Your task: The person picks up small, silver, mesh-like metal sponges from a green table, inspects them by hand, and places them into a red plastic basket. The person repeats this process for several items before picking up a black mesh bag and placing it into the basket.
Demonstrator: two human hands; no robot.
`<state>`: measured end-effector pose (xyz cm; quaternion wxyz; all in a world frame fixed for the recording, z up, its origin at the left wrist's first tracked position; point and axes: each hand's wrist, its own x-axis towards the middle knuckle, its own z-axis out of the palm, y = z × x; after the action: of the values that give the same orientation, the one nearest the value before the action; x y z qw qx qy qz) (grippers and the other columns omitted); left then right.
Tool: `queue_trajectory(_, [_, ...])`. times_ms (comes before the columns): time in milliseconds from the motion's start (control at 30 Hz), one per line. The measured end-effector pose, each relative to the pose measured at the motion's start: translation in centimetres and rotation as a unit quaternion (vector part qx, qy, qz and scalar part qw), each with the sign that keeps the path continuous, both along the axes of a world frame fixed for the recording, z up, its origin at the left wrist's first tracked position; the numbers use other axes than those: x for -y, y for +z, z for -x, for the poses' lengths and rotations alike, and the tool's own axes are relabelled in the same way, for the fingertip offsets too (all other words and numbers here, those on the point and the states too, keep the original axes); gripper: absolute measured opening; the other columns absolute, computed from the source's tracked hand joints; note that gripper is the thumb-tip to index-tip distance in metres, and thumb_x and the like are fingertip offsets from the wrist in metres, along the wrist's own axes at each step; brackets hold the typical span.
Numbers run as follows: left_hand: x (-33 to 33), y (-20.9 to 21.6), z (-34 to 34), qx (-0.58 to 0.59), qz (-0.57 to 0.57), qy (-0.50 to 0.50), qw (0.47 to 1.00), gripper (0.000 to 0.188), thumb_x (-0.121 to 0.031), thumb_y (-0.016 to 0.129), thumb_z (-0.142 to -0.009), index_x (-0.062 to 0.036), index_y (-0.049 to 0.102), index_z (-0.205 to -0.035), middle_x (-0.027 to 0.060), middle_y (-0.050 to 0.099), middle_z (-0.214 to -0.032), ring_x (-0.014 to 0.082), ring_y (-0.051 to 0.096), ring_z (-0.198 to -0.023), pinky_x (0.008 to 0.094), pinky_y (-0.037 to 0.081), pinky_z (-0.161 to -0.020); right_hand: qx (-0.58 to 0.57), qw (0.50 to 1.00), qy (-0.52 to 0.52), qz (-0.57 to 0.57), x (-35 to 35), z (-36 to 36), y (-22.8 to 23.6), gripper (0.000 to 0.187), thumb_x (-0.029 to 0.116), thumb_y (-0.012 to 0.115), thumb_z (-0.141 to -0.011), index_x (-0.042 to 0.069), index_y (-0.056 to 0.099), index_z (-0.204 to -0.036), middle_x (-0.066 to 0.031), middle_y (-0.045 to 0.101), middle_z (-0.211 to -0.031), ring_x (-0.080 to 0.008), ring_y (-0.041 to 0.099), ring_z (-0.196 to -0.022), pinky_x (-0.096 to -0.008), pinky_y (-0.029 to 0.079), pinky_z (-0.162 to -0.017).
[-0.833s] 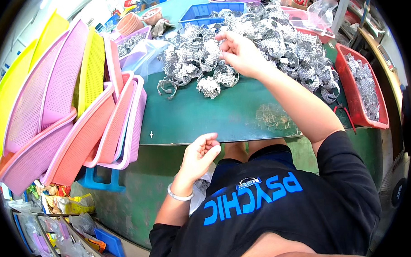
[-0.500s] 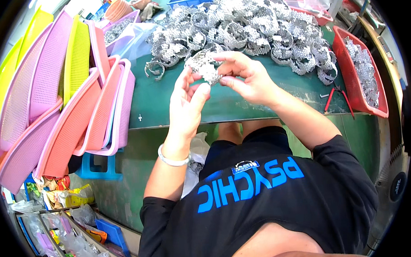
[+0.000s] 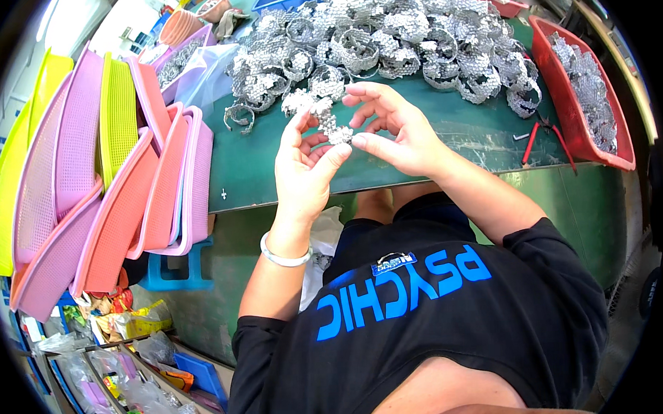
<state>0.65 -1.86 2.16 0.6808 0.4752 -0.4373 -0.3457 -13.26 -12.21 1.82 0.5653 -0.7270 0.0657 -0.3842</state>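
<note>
My left hand (image 3: 304, 168) holds a silver band of small metal scales (image 3: 327, 121) above the table's front part, its thumb and fingers closed round the lower end. The upper end of the band bends over toward the left fingertips. To the right of it, my right hand (image 3: 398, 132) has its fingers apart and curved. Its thumb tip is close to the band's lower end; whether they touch I cannot tell. Behind both hands lies a large heap of similar silver scaled bands (image 3: 384, 41), many curled into rings.
A red basket (image 3: 621, 142) of silver pieces stands at the right, with red-handled pliers (image 3: 537, 143) beside it on the green table (image 3: 257, 162). Pink, purple and lime plastic baskets (image 3: 121, 236) are stacked at the left, near a blue stool (image 3: 177, 271). A small metal piece (image 3: 224, 193) lies near the table edge.
My right fingers have come away from the band and spread apart. The band now hangs more openly from my left hand, its shape more stretched out. The view has shifted slightly.
</note>
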Motion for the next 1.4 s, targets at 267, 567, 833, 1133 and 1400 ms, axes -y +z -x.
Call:
queue_trajectory(267, [0.6,-0.8,0.3,0.087,0.045,-0.005,0.995,0.070,0.006,0.067,-0.070,-0.0024,0.034,-0.131,0.0081,0.037,-0.125,0.0200,0.045,-0.107,0.0315,0.044,-0.086,0.049,0.998,0.030,-0.016,0.5,0.2,-0.5,0.060,-0.001,0.060,-0.075,0.008,0.038,-0.131,-0.0106,0.049,-0.120,-0.0149,0.049,-0.098,-0.0260,0.046,-0.074])
queue_trajectory(567, [0.8,-1.0,0.4,0.096,0.036,-0.010,0.995,0.071,0.009,0.065,-0.069,-0.0035,0.033,-0.132,0.0085,0.035,-0.128,0.0216,0.043,-0.112,0.0331,0.043,-0.089,0.024,0.999,0.032,-0.002,0.8,0.9,-0.1,0.062,0.001,0.061,-0.077,0.007,0.034,-0.133,-0.0106,0.047,-0.124,-0.0162,0.048,-0.103,-0.0287,0.045,-0.082])
queue_trajectory(833, [1.0,-1.0,0.4,0.179,0.068,0.003,0.981,0.070,0.013,0.061,-0.068,-0.0037,0.035,-0.131,0.0110,0.033,-0.131,0.0224,0.044,-0.114,0.0333,0.043,-0.090,0.013,0.988,0.084,-0.132,1.1,1.0,0.0,0.058,0.009,0.060,-0.082,0.006,0.032,-0.133,-0.0121,0.046,-0.123,-0.0165,0.049,-0.105,-0.0308,0.042,-0.089])
queue_trajectory(1133, [1.0,-1.1,0.3,0.318,0.119,0.029,0.940,0.073,0.015,0.059,-0.065,-0.0028,0.034,-0.132,0.0140,0.031,-0.133,0.0244,0.044,-0.116,0.0339,0.045,-0.091,0.004,0.966,0.138,-0.218,1.4,0.8,0.2,0.056,0.010,0.061,-0.083,0.005,0.034,-0.131,-0.0112,0.049,-0.118,-0.0158,0.050,-0.105,-0.0310,0.042,-0.091])
queue_trajectory(1400, [0.3,-0.2,0.6,0.158,0.022,-0.005,0.987,0.083,-0.001,0.067,-0.069,-0.0007,0.020,-0.137,0.0153,0.034,-0.128,0.0229,0.044,-0.110,0.0332,0.042,-0.088,0.058,0.978,0.118,-0.162,1.2,0.7,0.2,0.070,0.002,0.067,-0.075,0.006,0.030,-0.134,-0.0128,0.041,-0.129,-0.0190,0.044,-0.116,-0.0334,0.036,-0.097])
